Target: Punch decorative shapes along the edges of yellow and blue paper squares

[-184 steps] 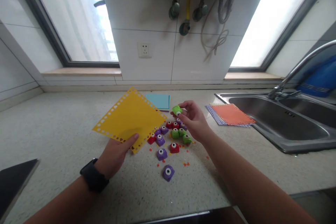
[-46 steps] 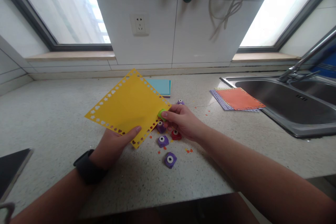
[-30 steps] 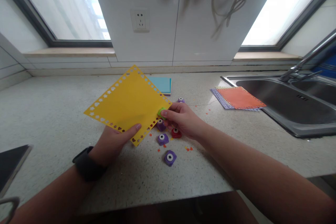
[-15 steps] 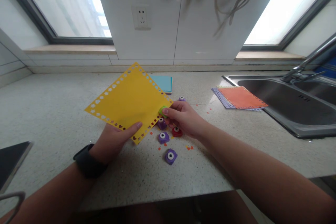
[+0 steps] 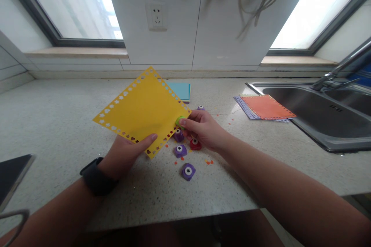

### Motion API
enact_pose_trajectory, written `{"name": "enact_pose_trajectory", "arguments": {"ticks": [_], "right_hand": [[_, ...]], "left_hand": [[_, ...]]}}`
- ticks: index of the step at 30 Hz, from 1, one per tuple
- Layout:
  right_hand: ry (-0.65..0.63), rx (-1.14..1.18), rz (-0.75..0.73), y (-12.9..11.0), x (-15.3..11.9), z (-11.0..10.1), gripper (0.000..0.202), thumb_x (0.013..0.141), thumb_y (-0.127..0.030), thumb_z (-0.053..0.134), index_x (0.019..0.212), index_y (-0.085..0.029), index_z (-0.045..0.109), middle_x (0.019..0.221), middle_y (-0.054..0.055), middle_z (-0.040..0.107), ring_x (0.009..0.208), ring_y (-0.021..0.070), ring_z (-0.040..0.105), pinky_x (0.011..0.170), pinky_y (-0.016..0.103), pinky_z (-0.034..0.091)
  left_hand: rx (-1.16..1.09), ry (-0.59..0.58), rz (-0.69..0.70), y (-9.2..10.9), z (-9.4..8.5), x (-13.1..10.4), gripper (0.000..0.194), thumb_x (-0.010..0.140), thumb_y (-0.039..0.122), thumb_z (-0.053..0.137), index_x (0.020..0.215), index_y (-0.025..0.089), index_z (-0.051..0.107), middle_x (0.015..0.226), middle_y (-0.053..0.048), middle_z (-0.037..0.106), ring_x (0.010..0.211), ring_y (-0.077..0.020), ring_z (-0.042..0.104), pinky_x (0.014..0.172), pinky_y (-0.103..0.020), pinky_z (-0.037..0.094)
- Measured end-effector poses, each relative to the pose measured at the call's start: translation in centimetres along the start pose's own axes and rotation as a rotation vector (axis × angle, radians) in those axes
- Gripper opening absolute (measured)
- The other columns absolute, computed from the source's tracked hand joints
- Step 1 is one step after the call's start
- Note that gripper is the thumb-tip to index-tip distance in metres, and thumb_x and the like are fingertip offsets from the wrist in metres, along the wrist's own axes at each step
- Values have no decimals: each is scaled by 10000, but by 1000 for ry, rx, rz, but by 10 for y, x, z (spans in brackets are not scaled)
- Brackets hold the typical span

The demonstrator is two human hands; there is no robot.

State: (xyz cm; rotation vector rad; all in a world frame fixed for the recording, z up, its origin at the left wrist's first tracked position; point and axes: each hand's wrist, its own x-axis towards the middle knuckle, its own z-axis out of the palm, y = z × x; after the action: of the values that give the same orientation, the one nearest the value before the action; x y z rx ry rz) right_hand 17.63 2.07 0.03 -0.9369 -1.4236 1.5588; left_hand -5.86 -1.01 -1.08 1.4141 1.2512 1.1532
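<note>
A yellow sheet of paper (image 5: pixel 142 108) is held up at a slant, its edges lined with punched shapes such as hearts and stars. My left hand (image 5: pixel 130 150) grips its lower edge, thumb on top. In my right hand (image 5: pixel 203 127) is a green craft punch (image 5: pixel 180 122), set on the sheet's right edge with the thumb over it. Beneath lie a purple craft punch (image 5: pixel 178 136), a red punch (image 5: pixel 195 144) and more purple punches (image 5: pixel 180 150) (image 5: pixel 188 171). Another purple punch (image 5: pixel 201 107) is partly hidden behind my right hand.
Blue paper sheets (image 5: pixel 181 90) lie behind the yellow one. A stack topped with orange punched paper (image 5: pixel 266 107) rests beside the steel sink (image 5: pixel 327 144). Small orange cut-outs (image 5: pixel 210 162) are scattered on the speckled counter (image 5: pixel 145 200). A dark panel (image 5: pixel 14 177) sits at left.
Almost nothing differs. Both hands, the yellow paper and the green punch keep their places; the view has shifted very slightly.
</note>
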Motion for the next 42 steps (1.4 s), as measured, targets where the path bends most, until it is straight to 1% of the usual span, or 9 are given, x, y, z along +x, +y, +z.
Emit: {"name": "enact_pose_trajectory", "arguments": {"ticks": [9, 16, 20, 23, 28, 33, 35, 38, 42], "right_hand": [[-16, 15, -70, -8, -4, 6, 274, 803, -419, 761, 818, -164, 662, 592, -26, 589, 445, 70, 444, 390, 209, 297], [-50, 19, -74, -10, -4, 5, 299, 804, -449, 760, 827, -172, 650, 568, -26, 589, 429, 76, 447, 379, 218, 275], [-81, 97, -101, -8, -3, 4, 290, 800, -423, 782, 878, -173, 657, 658, -18, 630, 472, 75, 502, 419, 210, 356], [-46, 159, -90, -9, -2, 3, 295, 782, -409, 788, 910, -182, 650, 737, -2, 658, 531, 90, 546, 460, 220, 414], [60, 176, -79, -14, -2, -3, 286, 761, -414, 777, 780, -203, 584, 636, -33, 575, 528, 103, 541, 466, 238, 411], [152, 152, -138, -19, -1, -13, 275, 757, -423, 760, 776, -199, 604, 647, -29, 561, 541, 111, 539, 465, 246, 392], [195, 123, -159, -20, 0, -18, 277, 761, -437, 752, 821, -192, 636, 649, -25, 570, 532, 111, 529, 468, 249, 392], [265, 72, -180, -19, 2, -28, 294, 773, -456, 746, 849, -187, 656, 647, -27, 564, 523, 109, 514, 484, 256, 396], [344, -102, -250, -17, 5, -43, 285, 827, -469, 719, 858, -189, 680, 695, -20, 573, 581, 117, 506, 552, 271, 410]], "left_hand": [[-54, -7, -52, 3, 1, -1, 418, 765, 253, 787, 1173, 222, 699, 1278, -75, 746, 1173, -286, 704, 1038, -418, 567], [-79, -23, -40, 2, 0, -3, 402, 774, 244, 784, 1168, 235, 705, 1273, -62, 750, 1181, -284, 700, 1040, -411, 569], [-60, 1, -41, 3, 1, -1, 372, 775, 227, 777, 1142, 221, 714, 1259, -76, 755, 1161, -294, 711, 1035, -437, 573], [-62, 11, -42, 3, 2, 0, 377, 788, 210, 768, 1159, 231, 709, 1284, -69, 743, 1173, -284, 705, 1043, -426, 569], [-41, 14, -29, 3, 2, 0, 380, 815, 236, 743, 1193, 234, 700, 1300, -69, 735, 1193, -280, 694, 1029, -417, 576], [-28, 33, -18, 6, 3, 1, 234, 822, 251, 725, 1055, 238, 736, 1190, -70, 780, 1186, -279, 697, 1008, -404, 583], [-40, 21, -14, 6, 3, 1, 186, 839, 258, 711, 1022, 233, 735, 1163, -71, 784, 1139, -276, 718, 943, -391, 617], [-81, 21, -51, 2, 2, 2, 195, 851, 251, 704, 1043, 221, 725, 1163, -73, 773, 960, -256, 761, 722, -343, 666], [-159, 34, -81, -6, 1, 2, 254, 849, 263, 726, 1096, 206, 712, 1089, -74, 770, 655, -181, 712, 460, -274, 597]]}}
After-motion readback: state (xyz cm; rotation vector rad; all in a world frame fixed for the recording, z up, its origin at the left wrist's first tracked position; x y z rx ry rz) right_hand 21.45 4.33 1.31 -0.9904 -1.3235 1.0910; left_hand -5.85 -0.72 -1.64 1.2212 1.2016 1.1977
